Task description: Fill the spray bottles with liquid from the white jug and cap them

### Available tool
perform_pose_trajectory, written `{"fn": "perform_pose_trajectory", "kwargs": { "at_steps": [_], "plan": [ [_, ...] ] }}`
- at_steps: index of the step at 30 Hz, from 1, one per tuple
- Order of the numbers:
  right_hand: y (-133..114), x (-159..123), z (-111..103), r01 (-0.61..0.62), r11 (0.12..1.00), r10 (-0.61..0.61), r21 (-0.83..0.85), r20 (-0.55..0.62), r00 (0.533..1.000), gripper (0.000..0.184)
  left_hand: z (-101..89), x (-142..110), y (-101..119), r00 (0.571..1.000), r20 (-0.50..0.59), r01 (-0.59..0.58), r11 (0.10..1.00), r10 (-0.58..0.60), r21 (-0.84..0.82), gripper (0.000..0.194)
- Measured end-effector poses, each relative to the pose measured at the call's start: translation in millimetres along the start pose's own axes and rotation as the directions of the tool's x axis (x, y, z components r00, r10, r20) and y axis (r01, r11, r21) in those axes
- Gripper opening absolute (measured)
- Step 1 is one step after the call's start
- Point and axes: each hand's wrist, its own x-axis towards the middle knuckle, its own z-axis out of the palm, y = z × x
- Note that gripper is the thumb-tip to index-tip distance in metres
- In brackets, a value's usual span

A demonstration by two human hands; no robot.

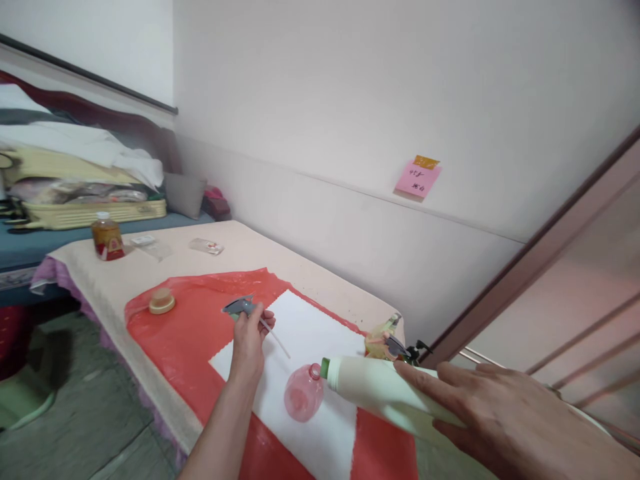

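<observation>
Left hand [251, 330]: forearm [233, 410] rising diagonally, fingers [269, 315] curled in a grip. Right hand [505, 410]: entering from the right, back uppermost, index finger [430, 389] extended.

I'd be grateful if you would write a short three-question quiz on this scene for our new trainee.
1. What does the left hand hold?
A) a grey cushion
B) a spray head with a thin tube
C) a pink note
2. True or false: the amber bottle stands on the red sheet.
3. Fill in the blank: the right hand holds the pale green bottle tipped over, its green end close to the neck of the ____.

Key:
1. B
2. False; it stands on the cream cloth.
3. pink bottle
</observation>
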Motion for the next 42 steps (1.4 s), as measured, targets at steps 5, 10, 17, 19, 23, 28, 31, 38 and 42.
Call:
{"fn": "perform_pose_trajectory", "kwargs": {
  "at_steps": [5,10,17,19,23,28,31,38,42],
  "plan": [
    [0,3,-2,0.029,0.999,-0.024,-0.034,0.137,0.990,0.045,0.1,0,1,1.000,-0.005,-0.003,1.000,0.003,-0.003,0.028],
    [-2,5,-3,0.031,0.996,-0.016,-0.088,0.170,0.985,0.046,-0.8,2,0,1.000,-0.002,-0.004,1.000,0.004,-0.012,0.029],
    [-6,13,-6,0.053,0.988,-0.020,-0.144,0.226,0.974,0.045,-0.7,2,1,1.000,-0.007,0.003,1.000,-0.003,-0.023,0.029],
    [-6,14,-7,0.053,0.988,-0.019,-0.143,0.234,0.972,0.044,-0.7,1,1,1.000,-0.008,0.003,1.000,-0.004,-0.024,0.029],
    [-6,15,-7,0.032,0.992,0.000,-0.125,0.246,0.969,0.045,-1.1,2,0,1.000,-0.008,0.000,1.000,0.000,-0.022,0.029],
    [-8,14,-8,0.003,0.993,0.031,-0.116,0.295,0.955,0.045,-1.2,3,-1,1.000,-0.008,0.002,1.000,-0.002,-0.023,0.030],
    [-8,15,-9,0.009,0.992,0.027,-0.127,0.279,0.960,0.048,-0.8,2,-1,1.000,-0.010,0.005,1.000,-0.005,-0.026,0.030],
    [-8,17,-10,0.041,0.987,0.009,-0.153,0.312,0.950,0.051,-0.8,2,0,1.000,-0.008,0.014,1.000,-0.014,-0.026,0.031],
    [-10,20,-11,0.059,0.985,0.001,-0.162,0.349,0.937,0.050,-0.9,3,0,1.000,-0.009,0.018,0.999,-0.018,-0.026,0.031]
  ]
}}
